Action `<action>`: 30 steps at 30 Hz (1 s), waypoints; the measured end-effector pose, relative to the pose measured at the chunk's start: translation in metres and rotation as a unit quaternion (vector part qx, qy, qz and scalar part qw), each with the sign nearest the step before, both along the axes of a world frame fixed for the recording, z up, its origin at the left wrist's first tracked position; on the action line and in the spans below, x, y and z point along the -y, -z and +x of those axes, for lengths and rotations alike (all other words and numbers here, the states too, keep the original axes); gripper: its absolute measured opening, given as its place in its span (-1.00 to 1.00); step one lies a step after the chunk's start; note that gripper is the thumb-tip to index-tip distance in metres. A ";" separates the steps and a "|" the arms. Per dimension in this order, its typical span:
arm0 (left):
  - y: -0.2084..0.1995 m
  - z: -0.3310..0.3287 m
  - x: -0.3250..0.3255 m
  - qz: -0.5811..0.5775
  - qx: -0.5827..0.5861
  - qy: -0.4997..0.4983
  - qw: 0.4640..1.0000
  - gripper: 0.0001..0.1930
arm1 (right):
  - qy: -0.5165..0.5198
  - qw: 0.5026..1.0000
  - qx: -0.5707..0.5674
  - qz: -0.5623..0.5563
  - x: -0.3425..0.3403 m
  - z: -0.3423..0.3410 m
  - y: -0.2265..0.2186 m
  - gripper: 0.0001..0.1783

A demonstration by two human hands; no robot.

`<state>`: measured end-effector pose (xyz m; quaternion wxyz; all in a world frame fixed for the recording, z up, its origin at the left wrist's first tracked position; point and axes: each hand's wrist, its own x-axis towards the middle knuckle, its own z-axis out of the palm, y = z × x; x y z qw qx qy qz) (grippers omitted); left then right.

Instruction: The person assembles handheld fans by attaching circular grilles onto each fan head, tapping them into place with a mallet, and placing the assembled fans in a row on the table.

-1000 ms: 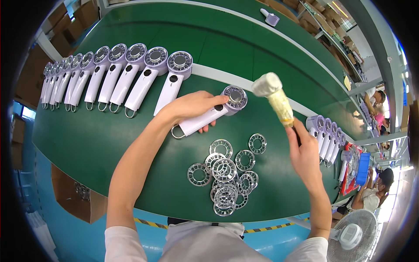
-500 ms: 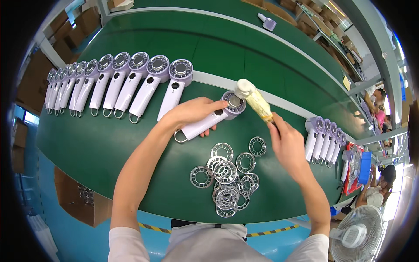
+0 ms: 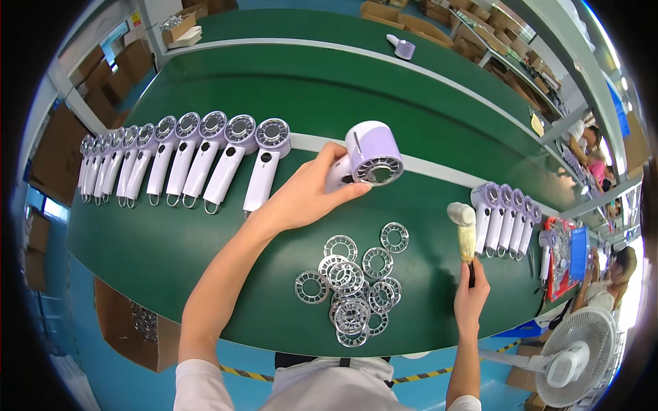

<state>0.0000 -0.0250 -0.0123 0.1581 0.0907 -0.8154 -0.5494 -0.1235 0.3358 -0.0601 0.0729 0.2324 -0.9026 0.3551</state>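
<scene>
My left hand (image 3: 310, 195) grips a handheld fan (image 3: 374, 142), white and lilac, just above the green table. Its round head is tilted, so the chrome ring on its front faces toward me and down. Fingers hide most of the fan's handle. In my right hand (image 3: 470, 296) is a mallet (image 3: 466, 240) with a wrapped white and yellowish head, held upright by its dark handle near the right-hand fans. Loose chrome rings (image 3: 351, 316) lie in an overlapping heap on the table between my hands.
A long row of similar fans (image 3: 225, 172) stands at the left. Several more fans (image 3: 492, 229) stand at the right, near a blue bin (image 3: 579, 252). Another fan (image 3: 403, 48) lies beyond the far rail. A cardboard box (image 3: 123, 335) sits below; a floor fan (image 3: 569, 363) is lower right.
My left hand has raised the handheld fan and turned its front downward. My right hand has drawn the mallet away from the fan, right and down. The view has shifted slightly.
</scene>
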 end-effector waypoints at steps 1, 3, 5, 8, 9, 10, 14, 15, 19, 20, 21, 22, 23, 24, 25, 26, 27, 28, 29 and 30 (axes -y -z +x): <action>0.002 -0.001 0.000 -0.009 -0.008 -0.003 1.000 -0.40 | 0.006 1.000 0.005 -0.003 -0.005 0.001 0.006 -0.72; 0.001 -0.001 -0.003 -0.015 -0.014 -0.015 1.000 -0.40 | -0.005 0.998 -0.059 -0.002 -0.014 0.005 0.018 -0.74; 0.005 -0.004 -0.002 -0.007 -0.024 -0.012 1.000 -0.40 | 0.009 0.995 -0.097 0.027 -0.010 0.010 0.022 -0.74; 0.007 -0.005 -0.004 -0.078 -0.069 -0.027 0.994 -0.37 | 0.020 0.990 -0.119 0.072 -0.006 0.020 0.019 -0.75; 0.007 -0.003 -0.005 -0.075 -0.070 -0.025 0.994 -0.37 | 0.016 0.991 -0.101 0.088 -0.005 0.022 0.018 -0.75; 0.007 -0.004 -0.006 -0.070 -0.072 -0.019 0.995 -0.37 | 0.019 0.991 -0.100 0.088 -0.006 0.022 0.019 -0.75; 0.002 -0.001 -0.010 -0.098 -0.073 -0.020 0.992 -0.36 | -0.004 0.985 -0.157 0.078 -0.005 0.019 0.020 -0.75; 0.002 -0.001 -0.009 -0.106 -0.077 -0.020 0.991 -0.36 | -0.005 0.985 -0.155 0.078 -0.005 0.019 0.021 -0.74; 0.003 -0.001 -0.007 -0.104 -0.072 -0.018 0.992 -0.36 | -0.009 0.984 -0.158 0.084 -0.004 0.019 0.022 -0.75; 0.002 -0.001 -0.006 -0.101 -0.072 -0.021 0.992 -0.36 | -0.007 0.982 -0.162 0.092 -0.004 0.018 0.023 -0.75; 0.002 -0.002 -0.006 -0.096 -0.075 -0.019 0.992 -0.36 | -0.005 0.981 -0.166 0.100 -0.005 0.018 0.024 -0.75; 0.001 -0.001 -0.006 -0.092 -0.077 -0.019 0.993 -0.36 | -0.010 0.981 -0.166 0.102 -0.004 0.019 0.024 -0.75; 0.001 -0.001 -0.006 -0.090 -0.076 -0.024 0.993 -0.36 | -0.009 0.980 -0.166 0.106 -0.004 0.019 0.024 -0.75; 0.001 0.000 -0.005 -0.096 -0.073 -0.023 0.992 -0.36 | -0.008 0.980 -0.166 0.110 -0.003 0.019 0.023 -0.75; 0.002 0.000 -0.004 -0.102 -0.071 -0.022 0.992 -0.35 | -0.011 0.980 -0.166 0.111 -0.003 0.019 0.023 -0.75; 0.003 -0.001 -0.003 -0.101 -0.070 -0.024 0.992 -0.35 | -0.011 0.979 -0.170 0.114 -0.002 0.020 0.022 -0.75; 0.003 -0.001 -0.003 -0.099 -0.071 -0.018 0.992 -0.34 | -0.010 0.978 -0.174 0.117 -0.001 0.020 0.022 -0.76; 0.004 -0.001 -0.003 -0.097 -0.071 -0.012 0.993 -0.33 | -0.010 0.978 -0.174 0.117 -0.001 0.021 0.022 -0.76; 0.003 0.000 -0.003 -0.097 -0.071 -0.012 0.993 -0.33 | -0.011 0.977 -0.175 0.120 -0.002 0.021 0.022 -0.76; 0.001 0.001 -0.004 -0.087 -0.060 -0.010 0.994 -0.34 | -0.008 0.977 -0.175 0.124 -0.003 0.021 0.023 -0.76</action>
